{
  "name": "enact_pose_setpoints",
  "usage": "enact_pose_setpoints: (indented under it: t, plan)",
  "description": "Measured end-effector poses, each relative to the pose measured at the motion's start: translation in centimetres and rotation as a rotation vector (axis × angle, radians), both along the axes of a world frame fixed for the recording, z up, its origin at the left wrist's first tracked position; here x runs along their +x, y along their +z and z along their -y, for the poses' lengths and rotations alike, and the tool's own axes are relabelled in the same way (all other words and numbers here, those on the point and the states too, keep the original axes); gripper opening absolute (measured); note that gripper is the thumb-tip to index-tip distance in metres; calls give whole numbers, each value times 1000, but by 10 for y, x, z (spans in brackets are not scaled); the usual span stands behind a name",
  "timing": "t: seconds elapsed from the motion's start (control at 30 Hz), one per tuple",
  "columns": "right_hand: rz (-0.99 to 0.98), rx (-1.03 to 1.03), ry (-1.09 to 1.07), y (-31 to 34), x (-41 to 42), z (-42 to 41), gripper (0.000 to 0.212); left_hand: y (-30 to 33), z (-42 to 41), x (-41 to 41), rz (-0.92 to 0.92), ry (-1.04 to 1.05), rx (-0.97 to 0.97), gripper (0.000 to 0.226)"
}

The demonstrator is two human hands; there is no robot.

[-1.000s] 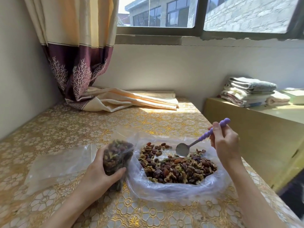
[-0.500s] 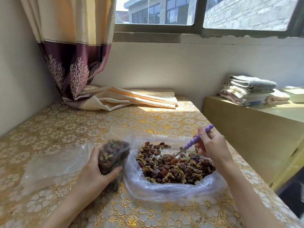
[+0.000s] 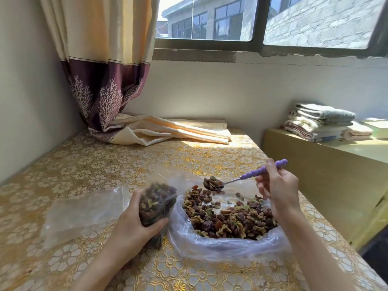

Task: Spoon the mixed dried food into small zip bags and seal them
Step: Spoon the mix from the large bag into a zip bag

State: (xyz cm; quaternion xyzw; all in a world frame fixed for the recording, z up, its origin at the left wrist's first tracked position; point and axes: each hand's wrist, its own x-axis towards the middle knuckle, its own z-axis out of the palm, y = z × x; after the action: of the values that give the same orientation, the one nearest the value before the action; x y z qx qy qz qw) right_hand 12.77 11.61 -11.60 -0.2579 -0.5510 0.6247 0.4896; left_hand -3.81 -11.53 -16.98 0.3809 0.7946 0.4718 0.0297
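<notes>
Two hands work: your right hand (image 3: 277,185) pinches the spoon (image 3: 241,180), bowl pointing toward the upright zip bag (image 3: 156,203) gripped by your left hand (image 3: 134,224).

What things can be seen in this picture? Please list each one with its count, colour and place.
small zip bag: one, clear, nearly full, left of big bag
big bag: one, clear, open, table centre
dried food: mixed brown and green, in big bag
spoon: one, purple handle, loaded, above big bag
empty bags: clear, count unclear, table left
table: one, gold floral cover
curtain: one, cream and maroon, back left
towels: folded stack, right ledge
left hand: grip on small zip bag
right hand: grip on spoon
</notes>
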Motion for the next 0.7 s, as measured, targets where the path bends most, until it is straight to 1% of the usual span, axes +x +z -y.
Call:
enact_pose_setpoints:
  t: [0.13, 0.27, 0.43, 0.57, 0.7]
  plan:
    - [-87, 6, 37, 23, -14, 10, 35, 1, -1, 0, 7, -8, -7, 62]
    - [-106, 52, 110, 42, -35, 25, 34, -1, -1, -1, 23, -15, 19, 63]
    - [-57, 294, 189, 49, -58, 50, 33, -1, 0, -1, 41, -24, 59, 57]
    - [-88, 490, 267, 54, -68, 70, 32, -1, -2, -2, 55, 0, 122, 54]
    - [-107, 658, 286, 60, -68, 82, 27, -1, -4, -2, 70, 46, 196, 53]
